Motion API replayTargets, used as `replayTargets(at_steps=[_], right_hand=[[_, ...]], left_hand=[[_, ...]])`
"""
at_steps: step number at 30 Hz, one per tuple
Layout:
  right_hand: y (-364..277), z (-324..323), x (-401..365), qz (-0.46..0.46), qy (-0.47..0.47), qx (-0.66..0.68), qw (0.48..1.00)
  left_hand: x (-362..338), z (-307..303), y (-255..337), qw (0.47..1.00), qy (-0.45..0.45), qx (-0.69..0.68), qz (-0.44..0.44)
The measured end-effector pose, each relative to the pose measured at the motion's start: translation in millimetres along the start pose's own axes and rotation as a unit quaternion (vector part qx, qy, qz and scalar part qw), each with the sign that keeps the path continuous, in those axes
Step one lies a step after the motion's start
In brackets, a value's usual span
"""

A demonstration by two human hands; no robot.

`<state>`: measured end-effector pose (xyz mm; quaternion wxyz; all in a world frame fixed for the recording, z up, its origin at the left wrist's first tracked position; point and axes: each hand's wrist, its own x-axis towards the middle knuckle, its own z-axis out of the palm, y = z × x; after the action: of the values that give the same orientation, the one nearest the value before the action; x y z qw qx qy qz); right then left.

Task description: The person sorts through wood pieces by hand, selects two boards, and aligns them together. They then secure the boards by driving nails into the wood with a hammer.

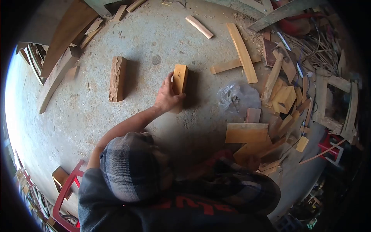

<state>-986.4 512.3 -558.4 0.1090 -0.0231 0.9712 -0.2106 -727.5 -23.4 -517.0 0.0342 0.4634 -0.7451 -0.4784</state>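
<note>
Left fingers [169, 79] clamped on one wooden block [180, 73], mid-scene on a concrete floor [143, 46].
Near to far: workshop-like room, scuffed grey floor with wood chips; 1 red chair [57, 205] at near left, cut off by the dark lens edge. Plaid-covered knee [127, 170] close in; right hand can't be made out in the shadow, so can't tell its fingers. Pile of wood offcuts [284, 99] on the right, overlapping, no reliable count; 1 clear plastic bag [241, 96] just left of it. Left hand [169, 96] hides the block's near end. 1 rough brown block [117, 79] left of it, well apart. Beyond, right: 2 planks [242, 52], one crossing over the other. Far: 1 pale strip [199, 27]. Far-right corner clutter is dim, hard to read.
</note>
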Motion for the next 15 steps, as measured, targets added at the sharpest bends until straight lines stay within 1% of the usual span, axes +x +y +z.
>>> replayTargets(at_steps=[1,2,3,4,5,6,8,9,10,11,12,13,14,15], right_hand=[[5.6,2.3,1.3,0.006,-0.002,0.005,1.0],[2.6,3.1,0.2,0.011,0.012,0.031,0.999],[2.3,3.6,-3.9,0.017,0.023,0.057,0.998],[-2.0,5.5,-7.7,0.022,0.018,0.064,0.998],[-6.2,6.2,-9.5,0.012,0.037,0.061,0.997],[-9.6,6.9,-11.0,0.002,0.058,0.057,0.997],[-14.8,7.7,-11.2,0.018,0.061,0.08,0.995],[-16.8,9.4,-13.0,0.031,0.069,0.095,0.993],[-21.9,12.9,-17.8,0.034,0.069,0.098,0.992],[-32.0,23.0,-18.7,0.029,0.066,0.103,0.992],[-28.5,19.4,-13.4,0.024,0.063,0.107,0.992],[-49.5,33.5,-39.6,0.018,0.061,0.109,0.992],[-57.6,36.7,-43.6,0.01,0.058,0.111,0.992],[-83.7,51.7,-50.7,0.002,0.055,0.112,0.992]], left_hand=[[0.6,-5.5,-10.1,0.987,-0.026,-0.155,-0.029],[1.2,-12.5,-20.2,0.95,-0.052,-0.303,-0.059],[1.4,-20.8,-31.7,0.901,-0.098,-0.416,-0.077],[4.1,-28.2,-42.5,0.837,-0.139,-0.521,-0.093],[7.1,-29.5,-52.4,0.786,-0.173,-0.59,-0.066],[-1.4,-39.3,-45.4,0.749,-0.172,-0.627,-0.13],[0.8,-41.4,-67.0,0.736,-0.167,-0.63,-0.185],[-0.7,-41.8,-67.9,0.736,-0.17,-0.629,-0.182],[-5.4,-46.8,-52.1,0.73,-0.176,-0.632,-0.191],[-6.5,-50.2,-44.1,0.704,-0.197,-0.655,-0.193],[-6.7,-51.6,-40.8,0.675,-0.218,-0.678,-0.194],[-4.6,-51.8,-43.0,0.674,-0.219,-0.678,-0.194],[-1.1,-51.8,-46.7,0.658,-0.256,-0.687,-0.173],[0.6,-52.8,-47.0,0.639,-0.292,-0.695,-0.153]])
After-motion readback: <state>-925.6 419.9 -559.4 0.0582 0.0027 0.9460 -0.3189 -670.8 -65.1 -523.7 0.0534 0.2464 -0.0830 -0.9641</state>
